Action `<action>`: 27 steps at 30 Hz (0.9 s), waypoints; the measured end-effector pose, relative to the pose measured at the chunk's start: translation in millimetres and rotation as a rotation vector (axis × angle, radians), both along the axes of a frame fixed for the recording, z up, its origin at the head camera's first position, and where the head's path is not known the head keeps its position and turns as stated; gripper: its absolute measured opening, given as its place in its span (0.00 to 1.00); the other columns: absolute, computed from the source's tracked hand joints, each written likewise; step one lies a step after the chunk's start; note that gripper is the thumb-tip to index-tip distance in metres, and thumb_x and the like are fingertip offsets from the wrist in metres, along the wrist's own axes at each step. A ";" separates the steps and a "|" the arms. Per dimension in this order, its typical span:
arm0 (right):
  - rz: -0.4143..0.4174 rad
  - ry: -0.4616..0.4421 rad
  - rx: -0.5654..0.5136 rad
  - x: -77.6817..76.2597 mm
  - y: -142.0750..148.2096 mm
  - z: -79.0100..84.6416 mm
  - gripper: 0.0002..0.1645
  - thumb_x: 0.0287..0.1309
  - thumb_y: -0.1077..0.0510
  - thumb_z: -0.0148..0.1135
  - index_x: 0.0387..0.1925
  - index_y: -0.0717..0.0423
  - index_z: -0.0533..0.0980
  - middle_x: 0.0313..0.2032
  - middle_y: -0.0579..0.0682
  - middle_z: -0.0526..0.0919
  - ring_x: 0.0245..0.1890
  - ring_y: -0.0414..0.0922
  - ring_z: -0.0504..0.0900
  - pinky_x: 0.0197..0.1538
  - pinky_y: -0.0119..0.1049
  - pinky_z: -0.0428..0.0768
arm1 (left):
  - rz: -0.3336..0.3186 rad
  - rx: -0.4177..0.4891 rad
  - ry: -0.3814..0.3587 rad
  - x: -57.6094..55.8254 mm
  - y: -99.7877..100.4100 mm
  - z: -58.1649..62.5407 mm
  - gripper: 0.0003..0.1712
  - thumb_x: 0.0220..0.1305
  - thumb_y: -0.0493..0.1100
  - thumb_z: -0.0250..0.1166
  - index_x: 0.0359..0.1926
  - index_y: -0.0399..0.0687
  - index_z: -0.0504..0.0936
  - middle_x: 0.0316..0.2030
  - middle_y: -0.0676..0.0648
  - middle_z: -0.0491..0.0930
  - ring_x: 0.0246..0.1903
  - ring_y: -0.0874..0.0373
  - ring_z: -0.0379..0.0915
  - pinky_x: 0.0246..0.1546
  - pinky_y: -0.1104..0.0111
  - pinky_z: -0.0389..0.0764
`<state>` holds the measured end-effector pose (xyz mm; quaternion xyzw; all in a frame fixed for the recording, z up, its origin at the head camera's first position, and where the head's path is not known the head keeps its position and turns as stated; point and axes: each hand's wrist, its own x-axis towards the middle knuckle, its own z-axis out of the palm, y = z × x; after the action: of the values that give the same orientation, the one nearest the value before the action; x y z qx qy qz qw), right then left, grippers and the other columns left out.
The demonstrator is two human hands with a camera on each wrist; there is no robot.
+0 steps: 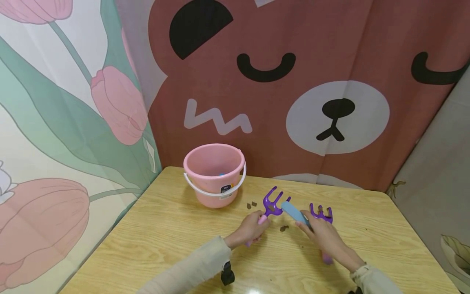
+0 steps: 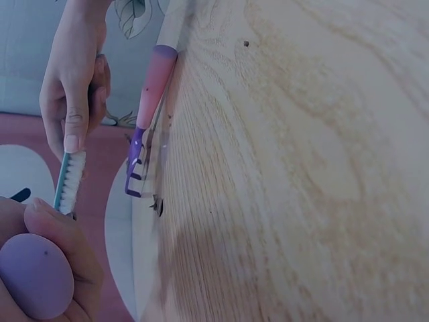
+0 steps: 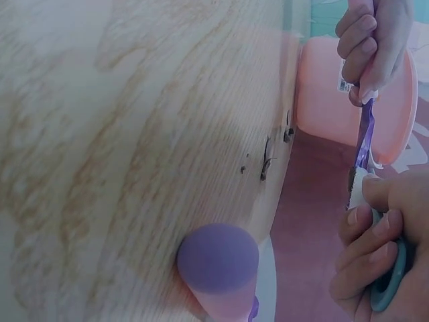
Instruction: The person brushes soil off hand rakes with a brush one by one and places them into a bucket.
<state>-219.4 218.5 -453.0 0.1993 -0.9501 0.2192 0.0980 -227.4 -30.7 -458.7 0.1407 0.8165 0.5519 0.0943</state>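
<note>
My left hand (image 1: pixel 251 226) grips the pink handle of a small garden fork (image 1: pixel 271 207), its purple tines pointing away from me and brown dirt stuck on its head. A light blue brush (image 1: pixel 293 213) is in my right hand (image 1: pixel 324 236); its white bristles (image 2: pixel 72 182) show in the left wrist view. The brush end meets the fork's head at the right side, just above the table. Beside the right hand lies a purple hand rake (image 1: pixel 327 259) with a pink handle, partly hidden under that hand, brown bits between its tines.
A pink bucket (image 1: pixel 216 188) with a white handle stands at the back left, something blue inside. Brown dirt crumbs (image 1: pixel 284 228) lie on the wooden table (image 1: pixel 165 228) below the fork, others near the bucket. Printed curtains (image 1: pixel 312 41) hang close behind the table.
</note>
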 end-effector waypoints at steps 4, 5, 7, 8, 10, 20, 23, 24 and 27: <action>-0.012 -0.016 0.003 -0.4 -0.1 2.5 0.29 0.71 0.50 0.57 0.61 0.68 0.70 0.14 0.40 0.65 0.11 0.34 0.61 0.13 0.26 0.60 | 0.001 -0.001 -0.006 -0.4 -0.5 0.3 0.12 0.72 0.44 0.59 0.48 0.39 0.75 0.14 0.48 0.70 0.08 0.63 0.62 0.06 0.75 0.64; -0.014 -0.021 0.003 -0.5 -0.1 3.0 0.29 0.71 0.50 0.57 0.61 0.68 0.70 0.15 0.40 0.65 0.11 0.34 0.61 0.14 0.26 0.60 | 0.004 -0.001 -0.005 -0.4 -0.6 0.4 0.12 0.72 0.44 0.59 0.48 0.40 0.75 0.14 0.48 0.70 0.08 0.63 0.62 0.07 0.75 0.64; -0.017 -0.029 0.005 -0.9 -0.2 3.7 0.28 0.71 0.50 0.57 0.61 0.68 0.70 0.15 0.40 0.66 0.11 0.34 0.62 0.14 0.26 0.61 | 0.000 -0.003 -0.004 -0.6 -1.0 0.6 0.12 0.72 0.44 0.59 0.48 0.39 0.75 0.14 0.48 0.70 0.08 0.63 0.62 0.07 0.75 0.64; -0.018 -0.033 0.005 -1.0 -0.2 3.9 0.28 0.71 0.50 0.57 0.61 0.68 0.70 0.15 0.40 0.66 0.11 0.34 0.63 0.14 0.26 0.61 | -0.001 -0.004 -0.003 -0.8 -1.2 0.1 0.12 0.72 0.44 0.59 0.48 0.39 0.75 0.14 0.48 0.70 0.08 0.63 0.62 0.06 0.75 0.65; -0.022 -0.037 0.006 -1.3 -0.1 4.4 0.28 0.71 0.51 0.57 0.61 0.68 0.70 0.15 0.40 0.66 0.11 0.34 0.62 0.14 0.26 0.61 | -0.003 -0.004 -0.007 -1.4 -1.4 -0.3 0.12 0.73 0.45 0.58 0.48 0.40 0.75 0.14 0.49 0.70 0.08 0.63 0.62 0.06 0.75 0.65; -0.029 -0.003 0.020 -2.1 1.9 6.9 0.26 0.70 0.50 0.58 0.60 0.65 0.72 0.14 0.40 0.65 0.11 0.35 0.62 0.14 0.27 0.60 | -0.015 0.000 -0.022 -4.5 -1.4 -2.4 0.12 0.73 0.46 0.59 0.48 0.41 0.75 0.14 0.48 0.70 0.08 0.62 0.62 0.07 0.74 0.65; -0.021 0.013 0.023 -2.9 2.9 7.4 0.27 0.70 0.50 0.59 0.60 0.65 0.71 0.14 0.40 0.65 0.10 0.35 0.61 0.13 0.26 0.59 | -0.012 0.000 -0.018 -4.3 -1.5 -1.0 0.12 0.73 0.45 0.59 0.47 0.40 0.75 0.13 0.49 0.70 0.08 0.62 0.62 0.06 0.74 0.65; -0.020 0.012 0.023 -2.9 3.3 7.8 0.27 0.70 0.50 0.58 0.60 0.65 0.71 0.14 0.40 0.65 0.10 0.35 0.61 0.13 0.26 0.59 | -0.009 -0.002 -0.015 -4.2 -1.5 -0.7 0.12 0.72 0.45 0.59 0.47 0.40 0.75 0.13 0.49 0.70 0.08 0.63 0.62 0.06 0.74 0.65; -0.037 0.017 0.031 -3.3 5.2 9.0 0.29 0.70 0.49 0.58 0.61 0.67 0.70 0.15 0.43 0.68 0.11 0.35 0.62 0.13 0.26 0.59 | 0.002 0.004 -0.019 -4.3 -1.7 0.2 0.10 0.72 0.44 0.59 0.45 0.41 0.75 0.13 0.48 0.70 0.08 0.62 0.62 0.07 0.74 0.65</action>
<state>-222.7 223.6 -444.0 0.1849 -0.9561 0.2007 0.1069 -231.7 -32.4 -458.5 0.1348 0.8147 0.5547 0.1015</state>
